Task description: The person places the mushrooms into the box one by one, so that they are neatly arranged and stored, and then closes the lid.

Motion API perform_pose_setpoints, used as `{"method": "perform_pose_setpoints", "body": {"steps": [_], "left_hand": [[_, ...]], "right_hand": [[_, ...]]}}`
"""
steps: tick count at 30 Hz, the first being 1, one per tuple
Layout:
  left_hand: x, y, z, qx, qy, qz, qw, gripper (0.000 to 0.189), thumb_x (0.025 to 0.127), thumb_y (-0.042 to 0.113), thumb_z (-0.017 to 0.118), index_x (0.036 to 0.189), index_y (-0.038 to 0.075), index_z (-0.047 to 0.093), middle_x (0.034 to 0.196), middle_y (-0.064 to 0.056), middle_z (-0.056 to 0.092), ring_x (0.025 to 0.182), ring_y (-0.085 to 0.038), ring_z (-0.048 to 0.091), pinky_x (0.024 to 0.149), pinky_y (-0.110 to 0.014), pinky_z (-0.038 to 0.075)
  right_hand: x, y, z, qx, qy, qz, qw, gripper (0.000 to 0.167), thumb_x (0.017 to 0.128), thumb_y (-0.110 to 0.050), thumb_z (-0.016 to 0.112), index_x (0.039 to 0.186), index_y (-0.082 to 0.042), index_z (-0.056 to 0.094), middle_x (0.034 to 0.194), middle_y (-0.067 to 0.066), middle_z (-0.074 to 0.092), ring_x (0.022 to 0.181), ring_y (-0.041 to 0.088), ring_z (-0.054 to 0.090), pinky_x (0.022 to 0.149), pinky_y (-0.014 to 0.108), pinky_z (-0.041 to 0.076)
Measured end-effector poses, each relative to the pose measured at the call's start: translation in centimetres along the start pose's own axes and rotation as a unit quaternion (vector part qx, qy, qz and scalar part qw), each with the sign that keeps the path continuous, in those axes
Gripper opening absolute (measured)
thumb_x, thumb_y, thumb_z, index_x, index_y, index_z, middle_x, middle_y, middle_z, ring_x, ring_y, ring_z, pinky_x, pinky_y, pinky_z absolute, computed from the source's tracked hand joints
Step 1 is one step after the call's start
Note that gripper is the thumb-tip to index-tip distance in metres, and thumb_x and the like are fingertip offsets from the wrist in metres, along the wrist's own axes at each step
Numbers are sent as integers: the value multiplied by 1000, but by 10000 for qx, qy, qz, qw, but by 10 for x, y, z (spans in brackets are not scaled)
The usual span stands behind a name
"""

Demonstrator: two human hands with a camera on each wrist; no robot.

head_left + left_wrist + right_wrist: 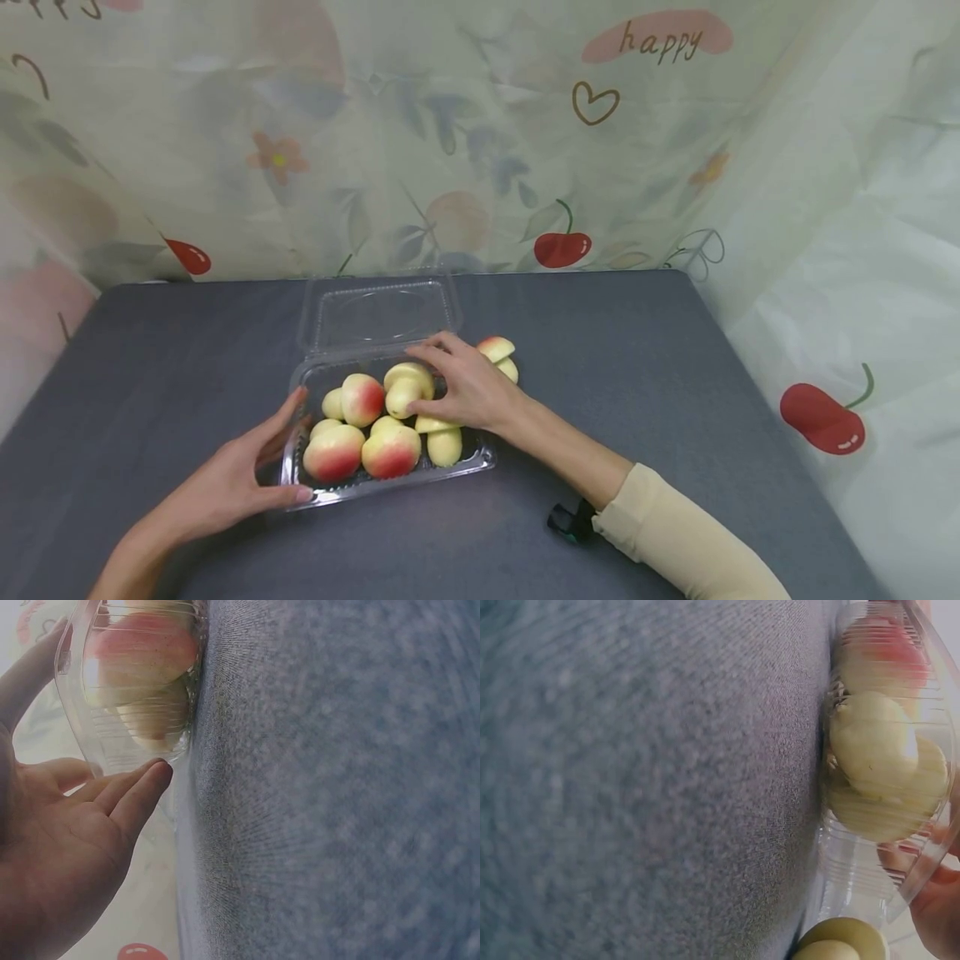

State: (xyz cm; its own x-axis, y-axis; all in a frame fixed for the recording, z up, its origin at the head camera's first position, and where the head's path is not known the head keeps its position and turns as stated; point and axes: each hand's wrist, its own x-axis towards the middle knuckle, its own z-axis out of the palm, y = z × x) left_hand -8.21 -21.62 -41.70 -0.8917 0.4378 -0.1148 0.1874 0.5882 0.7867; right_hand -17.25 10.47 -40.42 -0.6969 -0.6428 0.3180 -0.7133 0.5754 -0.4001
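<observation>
A clear plastic container (390, 482) lies on the grey table, holding several mushroom-shaped pieces (333, 454), pale yellow with red-blushed caps. My left hand (232, 471) holds its near left corner, with the thumb at the front rim and fingers along the left wall. In the left wrist view, fingertips (161, 774) are right at the wall. My right hand (480, 387) reaches over the right side, thumb and index finger around a mushroom-shaped piece (405, 392) in the back row. Another mushroom-shaped piece (497, 350) sits outside, just right of the container, partly behind this hand.
The container's see-through lid (378, 317) is folded back on the table (600, 367) toward the far edge. A patterned curtain (420, 142) hangs behind the table and along its sides. The black wrist camera (572, 522) is under my right forearm, by the cream sleeve.
</observation>
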Motion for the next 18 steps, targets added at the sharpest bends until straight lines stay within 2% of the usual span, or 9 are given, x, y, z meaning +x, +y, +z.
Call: {"method": "perform_pose_setpoints", "body": {"steps": [8,18], "left_hand": [[0,0,1,-45,-10,7,10000,114,80,43,82,161,15,7,164,-15,16,137,-36,42,95,-9,33],[0,2,0,-67,-50,-71,9999,113,81,41,81,161,15,6,164,-16,16,137,-38,42,94,-9,34]], "right_hand": [[-3,6,-3,379,192,-154,9990,60,80,-33,84,131,-8,64,121,7,59,92,16,67,82,23,52],[-7,16,-14,570,341,-283,9974,55,81,-32,83,128,-8,66,125,5,60,102,21,67,85,26,53]]}}
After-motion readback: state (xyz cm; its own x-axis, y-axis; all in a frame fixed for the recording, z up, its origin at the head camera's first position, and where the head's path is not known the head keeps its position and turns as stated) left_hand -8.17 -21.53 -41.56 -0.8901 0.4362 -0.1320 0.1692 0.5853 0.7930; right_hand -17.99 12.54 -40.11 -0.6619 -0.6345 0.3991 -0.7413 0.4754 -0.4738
